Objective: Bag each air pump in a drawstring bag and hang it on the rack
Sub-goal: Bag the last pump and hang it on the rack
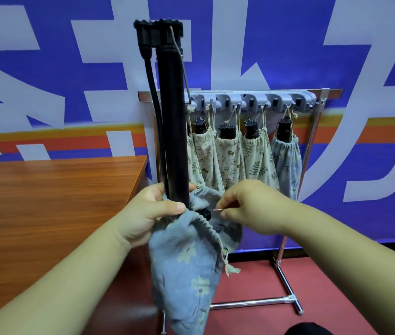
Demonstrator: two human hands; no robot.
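**Pump goes foot-first into the blue bag, in front of the rack**

A blue wall (264,44) with large white lettering fills the background, and the wooden desk (46,201) stands at the left. The rack (230,99) is straight ahead, within easy reach for hanging. Several filled bags (256,160) already hang from its hooks by their cords, each with a black pump head poking out of the top.

The air pump (173,117) is held upright, handle end high, so its lower end can slide down into the blue flowered bag (186,269), which hangs slack below. Only the bottom of the pump is inside.

The left hand (150,213) is wrapped around the pump barrel and pins the near edge of the bag mouth against it, which likely keeps the bag from slipping off. The right hand (249,206) pinches a thin metal piece (217,209) at the bag mouth between thumb and fingertip, probably to guide it past the fabric; what the piece is cannot be told. The drawstring (225,259) dangles loose, not yet drawn.
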